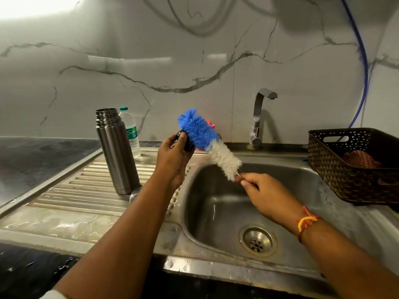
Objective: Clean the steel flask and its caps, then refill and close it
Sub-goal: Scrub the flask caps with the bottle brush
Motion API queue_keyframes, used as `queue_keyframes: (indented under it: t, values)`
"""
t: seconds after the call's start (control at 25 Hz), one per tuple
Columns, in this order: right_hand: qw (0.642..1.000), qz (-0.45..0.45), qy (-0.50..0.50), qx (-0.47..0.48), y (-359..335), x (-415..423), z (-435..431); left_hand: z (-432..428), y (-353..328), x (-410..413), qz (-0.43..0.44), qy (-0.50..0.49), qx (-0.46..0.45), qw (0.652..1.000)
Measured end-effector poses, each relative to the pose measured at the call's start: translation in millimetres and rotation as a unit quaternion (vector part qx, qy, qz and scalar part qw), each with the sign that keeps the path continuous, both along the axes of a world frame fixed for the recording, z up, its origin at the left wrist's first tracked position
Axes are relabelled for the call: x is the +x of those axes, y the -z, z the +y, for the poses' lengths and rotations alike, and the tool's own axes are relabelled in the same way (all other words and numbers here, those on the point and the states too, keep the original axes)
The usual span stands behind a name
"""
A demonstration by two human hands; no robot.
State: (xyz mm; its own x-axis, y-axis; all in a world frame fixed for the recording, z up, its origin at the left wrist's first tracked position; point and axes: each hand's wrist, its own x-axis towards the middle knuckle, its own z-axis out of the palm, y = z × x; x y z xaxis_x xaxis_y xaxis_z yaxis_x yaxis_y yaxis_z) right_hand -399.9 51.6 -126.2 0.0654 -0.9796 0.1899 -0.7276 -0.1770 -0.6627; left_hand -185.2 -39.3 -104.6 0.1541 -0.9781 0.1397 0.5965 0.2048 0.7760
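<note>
The steel flask (116,152) stands upright and uncapped on the ribbed drainboard (71,190), left of the sink. My left hand (172,160) grips a small black cap (185,140) above the sink's left rim. My right hand (259,190) pinches the handle end of a bottle brush (207,143) with blue and white bristles. The blue bristle end lies against the black cap. A rounded steel cap (135,194) peeks out by the flask's base, mostly hidden behind my left forearm.
A clear plastic water bottle (131,134) stands behind the flask. The tap (259,117) rises behind the steel sink basin (248,208), whose drain (258,241) sits at the bottom. A dark woven basket (345,169) holding a cloth stands at the right. A red object shows behind the brush.
</note>
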Motion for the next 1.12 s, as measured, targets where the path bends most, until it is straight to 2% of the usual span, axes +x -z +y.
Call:
queue_keyframes:
  t: [0.16,0.32,0.48,0.64,0.8,0.96,1.12]
  values:
    - [0.998,-0.018,0.036,-0.054,-5.3,-8.4,1.0,-1.6,3.5,3.0,0.001,-0.04,0.023,0.999]
    - [0.992,-0.079,0.068,-0.078,-11.7,-15.0,0.5,-1.2,0.4,1.6,0.01,-0.048,0.026,0.998]
    - [0.998,-0.02,0.01,-0.066,-5.7,-0.5,10.0,0.6,0.3,2.7,-0.009,-0.035,0.025,0.999]
    - [0.998,-0.026,0.019,-0.062,-3.5,4.9,6.6,8.4,-0.5,-7.7,-0.058,-0.006,0.024,0.998]
    - [0.999,-0.017,0.024,-0.039,-4.4,-1.6,7.4,7.9,-5.6,1.0,0.002,-0.015,0.027,1.0]
    - [0.997,-0.034,0.024,-0.059,-6.6,3.5,7.9,15.2,-4.5,-7.9,-0.036,0.02,0.022,0.999]
    - [0.998,-0.021,0.029,-0.051,-5.9,1.6,7.4,13.7,-7.4,-2.6,-0.001,0.011,0.009,1.0]
